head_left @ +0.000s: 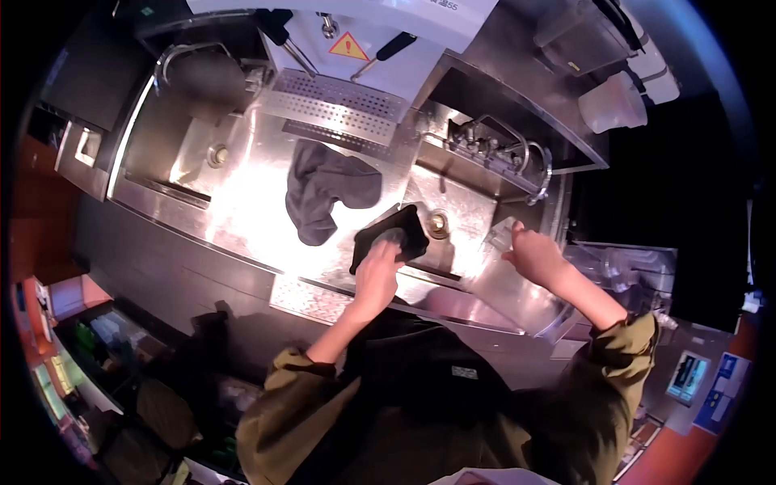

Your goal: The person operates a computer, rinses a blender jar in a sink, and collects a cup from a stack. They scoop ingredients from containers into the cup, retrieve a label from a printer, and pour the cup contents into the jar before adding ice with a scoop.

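Observation:
My left hand [377, 275] reaches over a black tray-like container [412, 230] at the left edge of the right sink. Its fingers are pressed round a small clear object [394, 236], perhaps a cup, inside that container. Above the right part of the same sink [477, 202], my right hand [535, 257] is closed on a clear container [503, 234]. A crumpled grey cloth [327, 190] lies on the steel counter [250, 218], up and left of the black container.
A left sink [192, 153] has a curved faucet. Behind the right sink stand metal taps [493, 149]. A white machine [356, 24] with a perforated drip tray [331, 105] is at the back. A whitish tub [614, 103] sits upper right.

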A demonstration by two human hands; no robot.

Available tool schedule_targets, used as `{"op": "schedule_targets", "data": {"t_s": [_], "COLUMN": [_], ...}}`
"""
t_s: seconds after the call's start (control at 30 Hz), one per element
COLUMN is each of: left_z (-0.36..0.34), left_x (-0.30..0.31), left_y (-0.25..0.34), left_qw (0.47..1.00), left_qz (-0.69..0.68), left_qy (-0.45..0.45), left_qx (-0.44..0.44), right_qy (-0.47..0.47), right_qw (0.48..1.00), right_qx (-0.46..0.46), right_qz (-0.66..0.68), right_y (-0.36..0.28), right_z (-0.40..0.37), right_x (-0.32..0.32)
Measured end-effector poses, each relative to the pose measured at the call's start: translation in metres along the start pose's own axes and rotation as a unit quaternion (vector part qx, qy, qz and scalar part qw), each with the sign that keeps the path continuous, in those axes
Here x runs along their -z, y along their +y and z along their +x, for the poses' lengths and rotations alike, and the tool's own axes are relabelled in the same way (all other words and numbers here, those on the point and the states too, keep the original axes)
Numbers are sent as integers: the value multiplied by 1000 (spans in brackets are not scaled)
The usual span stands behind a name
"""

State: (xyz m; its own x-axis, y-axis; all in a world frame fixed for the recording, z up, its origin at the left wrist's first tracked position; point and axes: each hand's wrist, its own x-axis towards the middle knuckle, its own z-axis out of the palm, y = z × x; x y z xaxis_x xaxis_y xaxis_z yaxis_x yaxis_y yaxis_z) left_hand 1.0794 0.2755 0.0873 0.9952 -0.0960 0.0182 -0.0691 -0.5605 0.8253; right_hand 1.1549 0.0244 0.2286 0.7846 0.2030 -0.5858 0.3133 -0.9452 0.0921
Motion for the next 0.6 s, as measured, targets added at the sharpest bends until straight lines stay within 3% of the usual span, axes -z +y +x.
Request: {"op": "schedule_targets", "data": {"t_s": [0.2,0.4,0.47,0.53,0.6], "left_z": [-46,-15,-8,4,28], "left_x": [-24,8,18,29,50], "left_y": [-85,-134,-122,-84,2], "left_qw": [970,951,941,944,994], "left_qz": [242,305,327,314,60], "left_qy": [-25,12,-43,-79,-71], "left_qx": [-8,37,77,57,-64], "right_qy": [40,42,36,28,16], "right_qw": [998,997,996,993,989], "right_qx": [-36,-45,-57,-81,-109], "right_qz": [-17,42,61,78,95], "right_y": [1,25,39,47,51], "right_z": [27,20,13,2,-11], "right_x": [-14,-12,-19,-25,-28]}}
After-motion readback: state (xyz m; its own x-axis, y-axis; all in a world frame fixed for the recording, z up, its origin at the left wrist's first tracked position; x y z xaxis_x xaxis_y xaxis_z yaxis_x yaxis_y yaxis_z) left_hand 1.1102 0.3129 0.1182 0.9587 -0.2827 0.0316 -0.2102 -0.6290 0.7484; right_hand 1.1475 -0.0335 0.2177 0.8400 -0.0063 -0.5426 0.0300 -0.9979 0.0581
